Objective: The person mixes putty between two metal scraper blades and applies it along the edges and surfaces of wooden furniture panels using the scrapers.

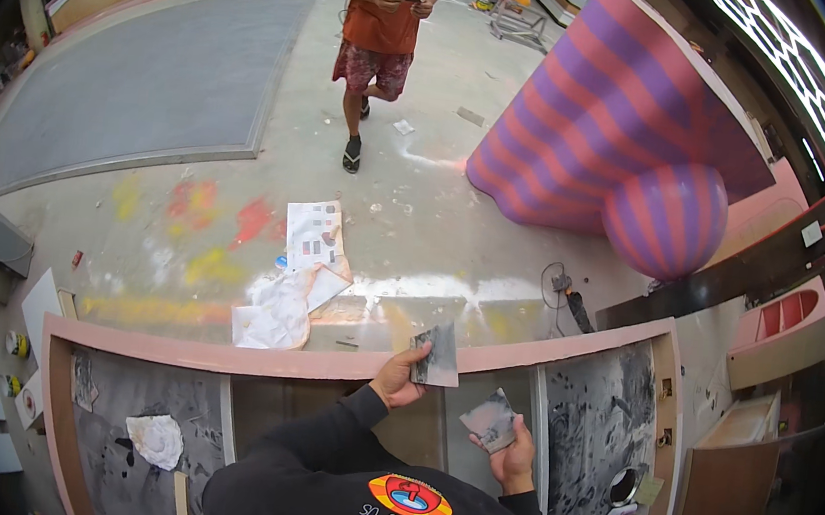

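Observation:
My left hand (400, 379) grips a dusty grey, roughly square sheet (439, 357) that looks like sandpaper, just above the pink curved rim of a long counter frame (221, 358). Between the thumb and fingers of my right hand (514, 459) is a second smudged grey sheet (490, 419), lower and a little to the right. The two sheets are apart from each other. Both are held over the counter's inside, where dividers split it into compartments.
Beyond the rim, crumpled papers (274, 308) and a printed sheet (315, 231) lie on the paint-stained floor. A person (386, 13) in orange stands further off. A striped pink-purple block (598, 116) and ball (668, 219) stand at right. A corded tool (578, 310) lies behind the rim.

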The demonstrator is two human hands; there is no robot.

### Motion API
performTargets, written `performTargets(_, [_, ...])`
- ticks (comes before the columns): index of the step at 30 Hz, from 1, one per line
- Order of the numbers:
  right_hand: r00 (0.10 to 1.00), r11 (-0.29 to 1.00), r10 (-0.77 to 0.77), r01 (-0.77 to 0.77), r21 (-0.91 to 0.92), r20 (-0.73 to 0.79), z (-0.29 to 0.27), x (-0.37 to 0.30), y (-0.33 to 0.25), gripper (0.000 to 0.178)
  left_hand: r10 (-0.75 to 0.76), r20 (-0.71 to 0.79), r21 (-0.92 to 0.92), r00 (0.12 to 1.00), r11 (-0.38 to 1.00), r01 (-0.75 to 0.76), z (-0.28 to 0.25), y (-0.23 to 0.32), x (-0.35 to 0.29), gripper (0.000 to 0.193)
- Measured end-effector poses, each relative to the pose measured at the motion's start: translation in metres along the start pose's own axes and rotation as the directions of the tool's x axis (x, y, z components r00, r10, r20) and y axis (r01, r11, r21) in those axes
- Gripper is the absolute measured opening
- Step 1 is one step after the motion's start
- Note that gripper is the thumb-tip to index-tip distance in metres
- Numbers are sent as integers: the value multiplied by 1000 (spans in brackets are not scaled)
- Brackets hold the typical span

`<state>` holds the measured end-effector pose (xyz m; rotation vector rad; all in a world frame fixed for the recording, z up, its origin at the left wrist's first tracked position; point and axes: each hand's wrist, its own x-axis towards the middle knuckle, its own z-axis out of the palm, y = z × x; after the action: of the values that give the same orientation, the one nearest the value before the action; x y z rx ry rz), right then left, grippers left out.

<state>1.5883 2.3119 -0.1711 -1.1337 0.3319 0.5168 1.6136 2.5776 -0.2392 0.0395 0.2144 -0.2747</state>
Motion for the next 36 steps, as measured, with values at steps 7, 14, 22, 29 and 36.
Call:
performTargets(7, [996, 1000, -21, 20, -8, -88, -1, -9, 11, 47, -177, 68, 80, 982, 982, 172, 15, -13, 15, 37])
performTargets(14, [985, 987, -161, 161, -4, -66, -9, -36, 15, 49, -238, 163, 268, 958, 945, 189, 46, -24, 19, 39])
performTargets(22, [774, 603, -632, 524, -601, 41, -34, -101, 20, 36, 158, -113, 682, 981, 730, -39, 30, -117, -3, 32])
performTargets(29, [560, 128, -816, 419, -899, 144, -108, -180, 86, 30, -175, -51, 970, 983, 226, 91, 26, -227, -66, 29])
performTargets(36, [496, 680, -711, 303, -668, -498, -219, -289, 168, 29, -475, -200, 978, 857, -142, 150, 28, -318, -124, 35])
